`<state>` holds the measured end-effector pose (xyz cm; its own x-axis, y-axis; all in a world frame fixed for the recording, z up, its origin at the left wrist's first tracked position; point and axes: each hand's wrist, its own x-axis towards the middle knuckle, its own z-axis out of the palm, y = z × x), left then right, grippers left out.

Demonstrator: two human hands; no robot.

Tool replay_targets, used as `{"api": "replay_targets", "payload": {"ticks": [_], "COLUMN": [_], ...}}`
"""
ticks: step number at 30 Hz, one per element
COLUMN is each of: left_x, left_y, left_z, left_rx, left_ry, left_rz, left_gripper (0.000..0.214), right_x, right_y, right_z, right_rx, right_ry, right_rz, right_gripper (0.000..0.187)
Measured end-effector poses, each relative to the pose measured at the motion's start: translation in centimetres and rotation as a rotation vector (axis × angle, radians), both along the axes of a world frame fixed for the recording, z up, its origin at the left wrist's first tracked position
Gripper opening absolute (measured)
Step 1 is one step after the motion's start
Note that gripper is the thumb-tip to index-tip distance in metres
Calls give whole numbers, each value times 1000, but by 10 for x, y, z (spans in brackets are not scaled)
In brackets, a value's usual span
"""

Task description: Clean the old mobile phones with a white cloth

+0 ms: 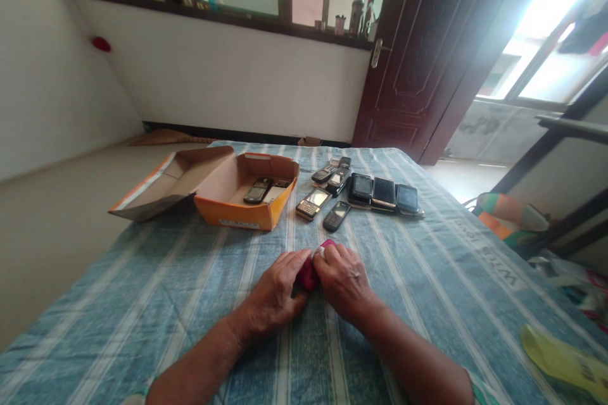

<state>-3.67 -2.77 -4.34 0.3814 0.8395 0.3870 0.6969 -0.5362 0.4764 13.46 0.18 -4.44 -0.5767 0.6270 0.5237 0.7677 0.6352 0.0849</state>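
Between my two hands, low over the bed's striped cover, is a small pink-red phone (308,275), mostly hidden by fingers. My left hand (280,285) grips its left side, thumb below. My right hand (342,275) is closed over its right side, pressing a scrap of white tissue or cloth (322,252) against it. Just beyond lie a small black keypad phone (337,216) and a gold-edged keypad phone (314,203). Behind these, several older phones (338,178) overlap. To their right, dark touchscreen phones (384,192) rest in a row on other flat devices.
An open orange cardboard box (237,214) with its lid folded left holds a dark phone (258,190) and other pieces. A blue striped cover (190,304) spreads under everything. Yellow plastic (563,357) lies at the right edge. A brown door (408,44) stands behind.
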Motion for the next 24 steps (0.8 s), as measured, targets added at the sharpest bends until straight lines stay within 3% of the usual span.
{"api": "replay_targets", "payload": {"ticks": [5,8,17,24], "left_x": [0,0,-5,-4], "left_y": [0,1,2,1], "left_z": [1,1,-4,-1], "left_rx": [1,6,-34,-67], "left_ry": [2,-5,-23,-64], "left_rz": [-4,-9,1,0], "left_gripper": [57,57,60,58], "right_x": [10,10,-13,-16], "right_y": [14,14,-16,-11], "right_z": [0,-1,-5,-4], "right_rx": [-64,-59,-13,-78], "right_ry": [-12,-5,60,68], "right_rz": [-180,-185,220,264], "right_gripper": [12,11,9,9]}}
